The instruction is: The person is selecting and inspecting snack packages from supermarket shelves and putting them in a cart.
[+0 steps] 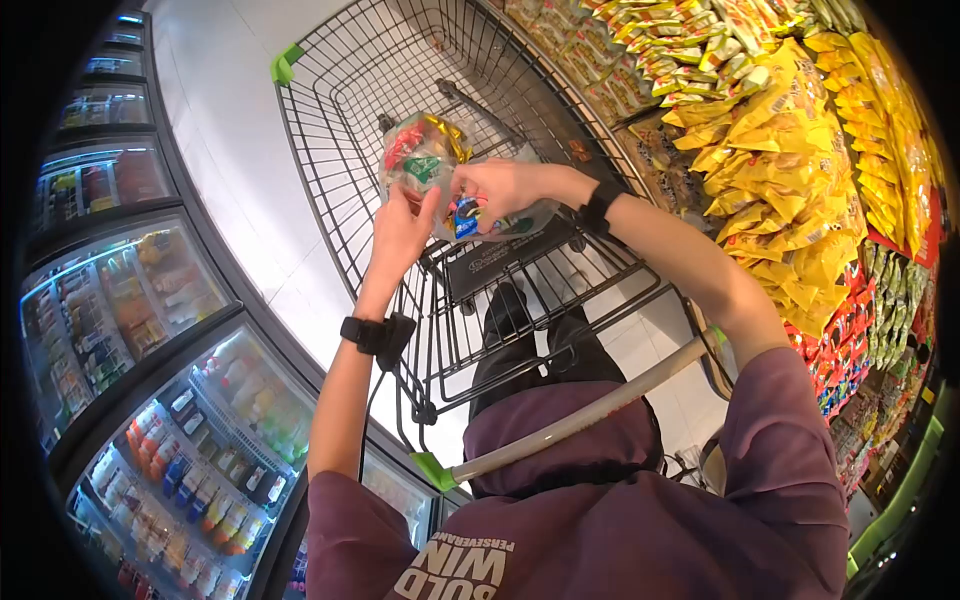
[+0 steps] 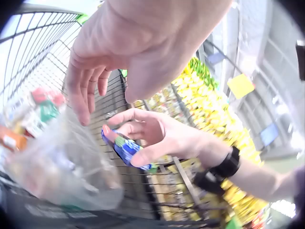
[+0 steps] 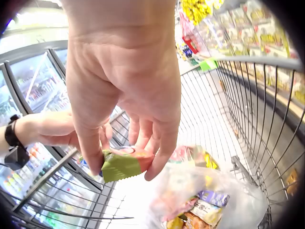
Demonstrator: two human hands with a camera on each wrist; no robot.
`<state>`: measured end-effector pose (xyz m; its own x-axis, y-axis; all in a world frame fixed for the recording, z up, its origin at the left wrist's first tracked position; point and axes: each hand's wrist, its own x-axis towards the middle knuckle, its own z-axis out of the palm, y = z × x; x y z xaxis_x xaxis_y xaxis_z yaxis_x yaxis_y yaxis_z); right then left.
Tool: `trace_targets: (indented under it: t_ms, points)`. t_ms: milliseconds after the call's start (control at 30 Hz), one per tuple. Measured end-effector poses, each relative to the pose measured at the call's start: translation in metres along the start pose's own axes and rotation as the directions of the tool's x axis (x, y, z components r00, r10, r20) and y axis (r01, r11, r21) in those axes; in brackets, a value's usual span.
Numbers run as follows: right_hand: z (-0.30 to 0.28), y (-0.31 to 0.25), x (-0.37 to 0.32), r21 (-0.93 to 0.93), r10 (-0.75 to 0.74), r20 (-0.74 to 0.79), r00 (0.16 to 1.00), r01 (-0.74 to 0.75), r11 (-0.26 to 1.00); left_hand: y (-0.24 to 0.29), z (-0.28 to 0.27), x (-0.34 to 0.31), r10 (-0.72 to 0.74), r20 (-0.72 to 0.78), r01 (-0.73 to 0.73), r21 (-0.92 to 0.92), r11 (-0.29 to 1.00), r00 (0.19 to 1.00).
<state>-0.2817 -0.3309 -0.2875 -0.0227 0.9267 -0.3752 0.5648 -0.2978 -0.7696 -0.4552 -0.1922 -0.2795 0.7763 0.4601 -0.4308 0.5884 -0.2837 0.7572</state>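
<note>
Pinched between the thumb and fingers of my right hand (image 1: 505, 190) (image 2: 162, 136) (image 3: 126, 90) is a small snack packet, blue in the left wrist view (image 2: 125, 150) and green and red in the right wrist view (image 3: 121, 166). My left hand (image 1: 402, 228) (image 2: 128, 52) has its thumb apart from loosely bent fingers, whose tips are at the top of a clear plastic bag (image 2: 90, 164) (image 3: 240, 202); whether they touch it is unclear. Colourful wrapped snacks (image 3: 207, 212) show inside the bag, which sits in the cart beside both hands.
A black wire shopping cart (image 1: 335, 215) with a pale handle (image 1: 580, 412) surrounds the bag. Glass-door coolers (image 1: 190, 440) line the left side. Yellow snack bags (image 1: 780, 170) hang and lie in stacks along the right side.
</note>
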Motion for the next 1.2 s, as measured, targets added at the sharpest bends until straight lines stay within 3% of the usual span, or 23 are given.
trace_targets:
  t_ms: [33,100,200,233,367,400,500,667,867,1000,1100,1200]
  points:
    - [-0.010,-0.015,-0.017,0.055,-0.036,-0.049,0.998,0.039,0.998,0.016,-0.005,-0.012,-0.063,0.024,0.066,-0.193,0.979,0.998]
    - [-0.023,-0.042,-0.049,0.086,-0.138,-0.225,0.965,0.161,0.983,0.051,-0.014,-0.041,-0.073,0.225,0.177,-0.485,0.856,0.971]
    - [-0.036,-0.085,-0.102,0.164,-0.190,-0.406,0.894,0.275,0.947,0.095,-0.015,-0.077,0.050,0.293,0.146,-0.609,0.780,0.955]
    - [-0.038,-0.095,-0.119,0.086,-0.248,-0.464,0.850,0.322,0.943,0.106,-0.013,-0.085,0.105,0.289,0.106,-0.630,0.770,0.952]
    - [-0.045,-0.142,-0.191,0.059,-0.186,-0.626,0.757,0.283,0.957,0.139,0.001,-0.119,0.264,0.174,-0.072,-0.694,0.716,0.949]
    - [-0.044,-0.151,-0.209,0.052,-0.160,-0.667,0.728,0.260,0.964,0.151,0.003,-0.129,0.283,0.156,-0.105,-0.679,0.727,0.946]
    - [-0.030,-0.148,-0.250,0.562,0.278,-0.727,0.628,0.311,0.767,0.186,0.018,-0.156,0.385,0.047,-0.258,-0.669,0.698,0.922]
    - [-0.016,-0.152,-0.313,0.506,0.262,-0.850,0.456,0.575,0.643,0.230,0.058,-0.182,0.496,0.028,-0.345,-0.685,0.642,0.868]
    - [-0.004,-0.153,-0.372,0.455,0.317,-0.890,0.329,0.581,0.674,0.283,0.109,-0.209,0.503,-0.164,-0.503,-0.545,0.671,0.849]
    - [0.004,-0.145,-0.401,0.399,0.330,-0.917,0.225,0.544,0.738,0.299,0.138,-0.213,0.546,-0.137,-0.541,-0.460,0.704,0.827]
    - [0.007,-0.142,-0.423,0.379,0.344,-0.924,0.165,0.504,0.776,0.309,0.151,-0.218,0.625,-0.167,-0.644,-0.102,0.758,0.763]
    - [0.010,-0.133,-0.444,0.394,0.376,-0.916,0.141,0.495,0.775,0.315,0.172,-0.219,0.657,-0.212,-0.691,-0.236,0.684,0.723]
